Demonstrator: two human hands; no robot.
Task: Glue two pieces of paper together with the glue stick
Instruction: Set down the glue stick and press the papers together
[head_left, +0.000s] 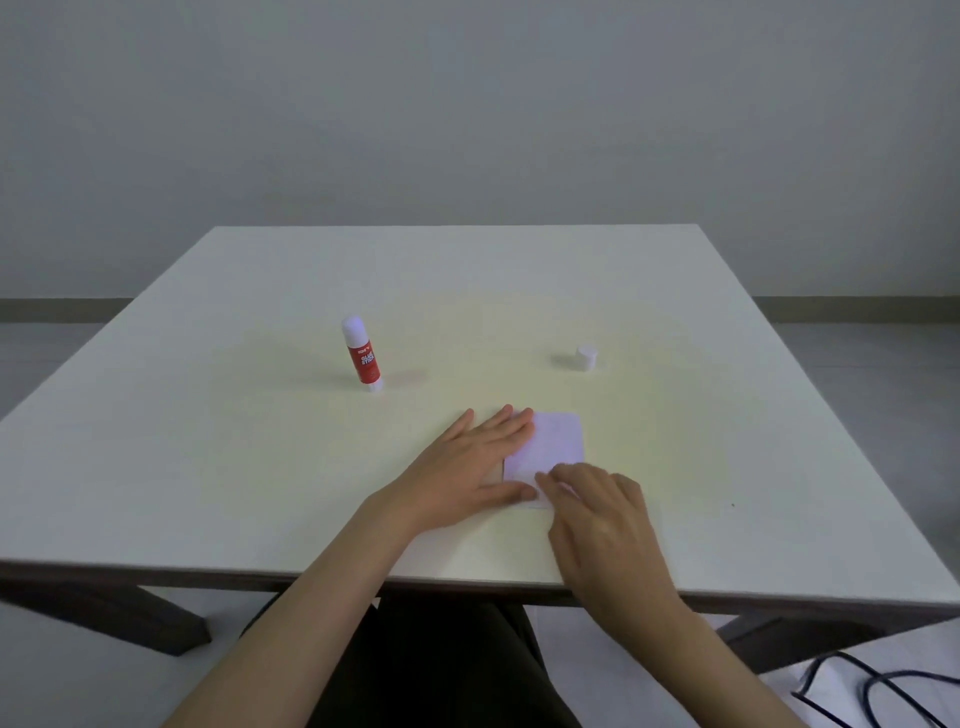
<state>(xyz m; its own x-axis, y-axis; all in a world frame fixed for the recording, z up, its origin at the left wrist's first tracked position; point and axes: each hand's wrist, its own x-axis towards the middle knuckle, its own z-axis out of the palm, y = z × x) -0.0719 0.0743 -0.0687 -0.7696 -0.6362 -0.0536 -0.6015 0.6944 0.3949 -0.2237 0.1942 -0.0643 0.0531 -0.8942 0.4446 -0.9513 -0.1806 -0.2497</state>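
The red plastic glue stick (362, 354) stands uncapped, left of the work. The left hand (470, 460) lies flat and open, pinning the thin, pale square of paper (550, 447) to the smooth table (260, 467); the right hand (597, 506), fingers curled loosely, presses its near edge. Rubbing outward from the middle should seat the sheets evenly. The small round cap (586, 358) sits far right.

Matt, smooth white table (260, 467); thin matt paper (553, 439); glossy plastic glue stick (362, 353) with red label; white plastic cap (586, 357).
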